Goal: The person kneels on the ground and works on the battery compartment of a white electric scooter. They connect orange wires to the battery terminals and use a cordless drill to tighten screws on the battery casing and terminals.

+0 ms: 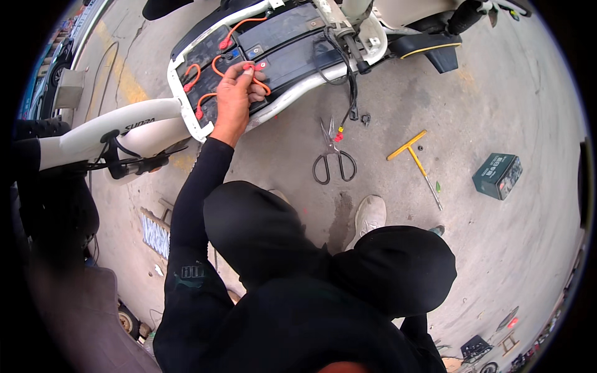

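Observation:
My left hand [236, 96] reaches over a bank of black batteries [292, 59] set in a scooter's white frame [273, 109]. Its thumb and forefinger pinch a red terminal cover [250, 66] beside a battery bolt. An orange cable [261, 87] passes by the fingers. More orange cables with red covers link other terminals, such as a red cover [199, 113] at the near left corner. My right hand is out of sight, hidden beyond my right leg; only part of that sleeve [420, 336] shows.
On the concrete lie black-handled scissors [334, 163], a yellow T-handle wrench [415, 160], a small nut [420, 148] and a dark green box [497, 176]. Black cables [352, 93] hang from the scooter, ending in a red-and-yellow connector [339, 134] near the scissors. A grey-covered shape [81, 311] stands at left.

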Available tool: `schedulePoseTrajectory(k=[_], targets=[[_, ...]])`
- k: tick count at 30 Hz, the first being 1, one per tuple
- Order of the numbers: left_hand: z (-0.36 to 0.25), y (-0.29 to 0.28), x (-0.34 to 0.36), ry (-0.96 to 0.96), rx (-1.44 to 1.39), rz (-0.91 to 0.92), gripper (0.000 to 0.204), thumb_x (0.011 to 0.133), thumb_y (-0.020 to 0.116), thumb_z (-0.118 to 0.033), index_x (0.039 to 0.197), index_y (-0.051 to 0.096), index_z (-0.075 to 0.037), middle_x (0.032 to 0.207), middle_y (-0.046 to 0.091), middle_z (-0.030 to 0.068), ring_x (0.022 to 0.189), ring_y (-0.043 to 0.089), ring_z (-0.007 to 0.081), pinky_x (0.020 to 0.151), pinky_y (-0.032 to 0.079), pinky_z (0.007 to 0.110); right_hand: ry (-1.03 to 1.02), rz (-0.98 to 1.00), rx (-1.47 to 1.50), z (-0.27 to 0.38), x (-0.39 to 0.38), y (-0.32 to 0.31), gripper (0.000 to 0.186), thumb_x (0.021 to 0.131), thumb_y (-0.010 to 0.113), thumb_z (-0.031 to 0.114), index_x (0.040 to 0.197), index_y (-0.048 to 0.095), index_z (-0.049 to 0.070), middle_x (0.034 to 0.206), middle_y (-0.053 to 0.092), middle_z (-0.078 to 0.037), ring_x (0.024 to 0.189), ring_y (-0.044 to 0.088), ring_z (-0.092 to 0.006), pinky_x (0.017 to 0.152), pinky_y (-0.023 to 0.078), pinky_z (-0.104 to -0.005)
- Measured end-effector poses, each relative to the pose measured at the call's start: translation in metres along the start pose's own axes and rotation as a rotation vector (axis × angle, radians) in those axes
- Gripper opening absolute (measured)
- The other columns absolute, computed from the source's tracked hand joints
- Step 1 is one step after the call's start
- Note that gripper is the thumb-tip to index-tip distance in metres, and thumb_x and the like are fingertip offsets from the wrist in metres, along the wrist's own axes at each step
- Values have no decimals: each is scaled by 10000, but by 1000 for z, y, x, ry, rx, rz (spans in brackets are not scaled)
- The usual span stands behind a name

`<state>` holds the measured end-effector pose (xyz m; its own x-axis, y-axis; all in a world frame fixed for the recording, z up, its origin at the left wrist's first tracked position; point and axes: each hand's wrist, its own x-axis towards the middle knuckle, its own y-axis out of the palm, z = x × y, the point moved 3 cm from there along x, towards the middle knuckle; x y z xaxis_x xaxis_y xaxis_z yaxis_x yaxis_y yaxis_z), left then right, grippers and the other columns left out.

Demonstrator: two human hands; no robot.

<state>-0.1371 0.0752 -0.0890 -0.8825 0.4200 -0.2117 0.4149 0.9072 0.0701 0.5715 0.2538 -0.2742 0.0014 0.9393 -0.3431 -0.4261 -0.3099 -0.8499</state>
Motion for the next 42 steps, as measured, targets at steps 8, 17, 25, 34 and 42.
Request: schedulePoseTrajectory(k=[8, 17, 25, 34, 42], targets=[[-9, 0, -2, -66, 38, 111, 312, 1057, 576, -210, 1271, 572, 17, 998, 692, 82, 737, 684, 103, 638, 540, 224, -451, 258, 283, 290, -7, -190, 272, 887, 750, 52, 1154, 703, 43, 980, 689, -26, 878, 638, -132, 809, 519, -295], [-8, -5, 3, -31, -6, 170, 336, 1022, 588, -117, 1284, 550, 89, 1043, 700, 160, 779, 709, 166, 703, 604, 279, -806, 761, 191, 594, -99, -104, 282, 891, 744, 104, 1147, 673, 11, 947, 677, -27, 722, 598, -120, 683, 502, -285], [-11, -7, 4, -65, -35, 215, 402, 1006, 618, -154, 1311, 535, 95, 1020, 690, 143, 800, 718, 175, 736, 601, 278, -781, 911, 281, 612, -118, -27, 248, 882, 747, 121, 1095, 682, 13, 911, 672, -17, 711, 592, -114, 667, 504, -281], [-7, -3, 5, -46, -14, 175, 365, 993, 602, -118, 1299, 576, 79, 1033, 711, 152, 796, 730, 200, 721, 607, 289, -789, 952, 316, 616, -106, -12, 265, 895, 737, 122, 1136, 690, 22, 949, 682, -24, 716, 602, -114, 675, 516, -283], [-10, -2, 3, -43, 8, 163, 338, 980, 592, -110, 1267, 606, 68, 997, 726, 148, 780, 733, 199, 693, 599, 292, -787, 944, 285, 621, -101, -3, 285, 890, 734, 110, 1152, 689, 9, 954, 687, -33, 718, 609, -120, 682, 526, -287]])
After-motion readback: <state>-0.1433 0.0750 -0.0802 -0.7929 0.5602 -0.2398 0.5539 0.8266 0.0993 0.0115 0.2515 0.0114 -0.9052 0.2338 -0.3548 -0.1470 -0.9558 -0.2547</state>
